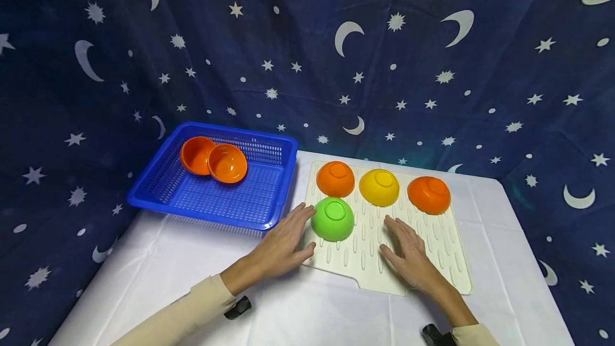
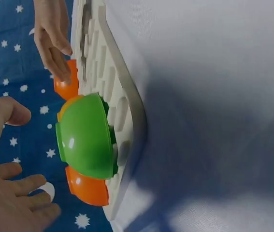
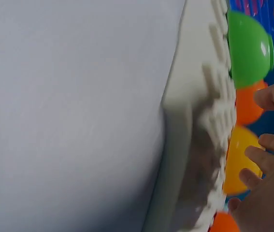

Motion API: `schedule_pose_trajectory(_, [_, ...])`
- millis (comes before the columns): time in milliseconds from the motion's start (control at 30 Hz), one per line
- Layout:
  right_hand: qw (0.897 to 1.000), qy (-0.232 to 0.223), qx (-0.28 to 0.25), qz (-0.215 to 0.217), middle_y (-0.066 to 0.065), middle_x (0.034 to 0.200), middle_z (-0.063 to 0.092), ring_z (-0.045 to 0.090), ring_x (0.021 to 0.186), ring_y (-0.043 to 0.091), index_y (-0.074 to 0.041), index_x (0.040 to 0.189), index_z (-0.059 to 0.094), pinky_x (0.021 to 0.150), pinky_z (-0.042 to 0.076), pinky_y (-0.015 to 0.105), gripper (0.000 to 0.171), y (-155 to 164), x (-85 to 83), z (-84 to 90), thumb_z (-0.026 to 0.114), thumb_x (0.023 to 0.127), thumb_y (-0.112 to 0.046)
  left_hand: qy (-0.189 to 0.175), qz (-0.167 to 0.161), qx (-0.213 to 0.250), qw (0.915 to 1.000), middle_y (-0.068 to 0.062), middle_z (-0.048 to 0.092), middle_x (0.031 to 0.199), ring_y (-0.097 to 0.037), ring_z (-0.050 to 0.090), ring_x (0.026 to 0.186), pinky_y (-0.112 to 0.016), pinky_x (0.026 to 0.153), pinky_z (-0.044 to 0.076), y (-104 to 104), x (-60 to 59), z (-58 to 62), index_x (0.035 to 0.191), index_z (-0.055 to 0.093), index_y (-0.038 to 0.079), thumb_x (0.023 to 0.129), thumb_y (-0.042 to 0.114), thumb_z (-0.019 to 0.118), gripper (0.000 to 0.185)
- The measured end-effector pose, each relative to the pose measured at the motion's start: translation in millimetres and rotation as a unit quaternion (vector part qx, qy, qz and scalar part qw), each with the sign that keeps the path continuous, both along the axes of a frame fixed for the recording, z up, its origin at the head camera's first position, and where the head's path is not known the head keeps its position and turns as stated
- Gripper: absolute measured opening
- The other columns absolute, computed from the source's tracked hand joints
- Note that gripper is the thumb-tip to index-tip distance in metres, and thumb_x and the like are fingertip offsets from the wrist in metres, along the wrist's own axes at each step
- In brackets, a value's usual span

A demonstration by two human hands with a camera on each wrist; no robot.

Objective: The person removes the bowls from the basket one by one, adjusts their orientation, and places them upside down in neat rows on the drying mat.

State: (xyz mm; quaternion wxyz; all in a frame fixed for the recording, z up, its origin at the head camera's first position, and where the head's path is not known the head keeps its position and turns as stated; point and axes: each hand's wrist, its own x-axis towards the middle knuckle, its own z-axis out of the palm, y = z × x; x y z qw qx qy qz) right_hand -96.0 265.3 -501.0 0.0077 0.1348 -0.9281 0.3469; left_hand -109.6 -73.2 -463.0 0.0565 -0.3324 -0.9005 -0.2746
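A green bowl (image 1: 332,219) lies upside down at the near left of a cream drying mat (image 1: 346,260) with raised ridges. Behind it, in a row, sit an orange bowl (image 1: 335,179), a yellow bowl (image 1: 379,188) and another orange bowl (image 1: 429,195), all upside down. My left hand (image 1: 283,244) is spread just left of the green bowl, thumb and fingers apart, and holds nothing. Over the mat, right of the green bowl and in front of the yellow one, my right hand (image 1: 410,255) hovers with relaxed fingers and nothing in it.
At the left stands a blue plastic basket (image 1: 269,223) with two orange bowls (image 1: 228,163) inside, open side up and leaning together. A white cloth (image 1: 192,260) covers the table. Behind hangs a dark blue curtain (image 1: 307,41) with moons and stars.
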Motion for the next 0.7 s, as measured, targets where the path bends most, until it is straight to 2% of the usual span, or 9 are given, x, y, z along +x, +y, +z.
schedule_pose_trajectory(100, [1.0,0.011,0.015,-0.012,0.021,0.156,0.038,0.022,0.145,0.044,0.001,0.152,0.04,0.11,0.013,0.07,0.065,19,3.1,1.9,0.068,0.097,-0.019,0.05,-0.017,-0.002,0.9986,-0.019,0.047,0.149,-0.032,0.035,0.145,-0.048,0.114,0.033,-1,3.5,2.2,0.146,0.043,-0.004,0.092,0.023,0.067,0.065])
schedule_pose_trajectory(167, [0.999,0.021,0.035,-0.018,0.022,0.155,0.039,0.023,0.144,0.045,0.002,0.151,0.041,0.109,0.014,0.07,0.062,32,4.8,3.9,0.067,0.098,-0.019,0.068,-0.025,-0.002,0.9974,-0.019,0.048,0.148,-0.032,0.036,0.145,-0.047,0.114,0.034,0,4.7,3.5,0.145,0.044,-0.003,0.092,0.023,0.068,0.064])
schedule_pose_trajectory(300, [0.995,0.043,0.085,-0.029,0.025,0.153,0.041,0.025,0.143,0.045,0.004,0.148,0.043,0.108,0.015,0.07,0.057,59,6.3,6.2,0.063,0.1,-0.02,0.078,-0.025,0.003,0.9967,-0.017,0.048,0.149,-0.029,0.036,0.145,-0.045,0.115,0.034,0,6.3,7.4,0.145,0.044,-0.002,0.093,0.023,0.068,0.063])
schedule_pose_trajectory(400, [0.993,0.049,0.103,-0.039,0.027,0.152,0.04,0.026,0.142,0.046,0.006,0.147,0.044,0.106,0.016,0.072,0.054,80,7.5,6.4,0.059,0.102,-0.02,0.089,-0.025,0.012,0.9956,-0.017,0.049,0.148,-0.029,0.036,0.145,-0.044,0.115,0.033,-2,6.4,11.9,0.144,0.046,-0.002,0.092,0.02,0.067,0.06])
schedule_pose_trajectory(533, [0.991,0.039,0.114,-0.057,0.029,0.153,0.037,0.025,0.142,0.049,0.007,0.148,0.041,0.105,0.015,0.074,0.054,103,10.6,4.2,0.054,0.105,-0.022,0.107,-0.025,0.018,0.9938,-0.017,0.05,0.147,-0.029,0.037,0.144,-0.044,0.115,0.033,-7,4.6,19.4,0.143,0.048,-0.001,0.092,0.02,0.067,0.058])
schedule_pose_trajectory(700, [0.988,0.014,0.133,-0.083,0.032,0.154,0.033,0.022,0.142,0.052,0.007,0.151,0.035,0.105,0.014,0.077,0.058,119,14.7,-1.8,0.05,0.107,-0.026,0.119,-0.027,0.004,0.9926,-0.017,0.051,0.147,-0.031,0.037,0.144,-0.046,0.115,0.033,-14,-1.6,29.9,0.144,0.047,-0.001,0.093,0.021,0.067,0.058])
